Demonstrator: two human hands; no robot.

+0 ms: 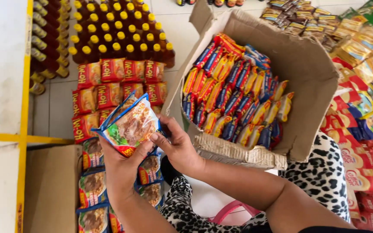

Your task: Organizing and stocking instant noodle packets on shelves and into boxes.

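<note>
Both hands grip a small stack of noodle packets (130, 125), long axis running from seven to one o'clock: left hand (121, 166) closed underneath, right hand (175, 144) pinching its four-o'clock edge, cardboard box (307, 69) at two o'clock.

Bright, even daylight fills the scene, with only soft shadows inside the cardboard box (307, 69). Glare glints off the glossy noodle packets (130, 125) and bottle caps (117, 34). Focus is sharp mid-frame; the edges bend slightly from wide-angle distortion.
</note>
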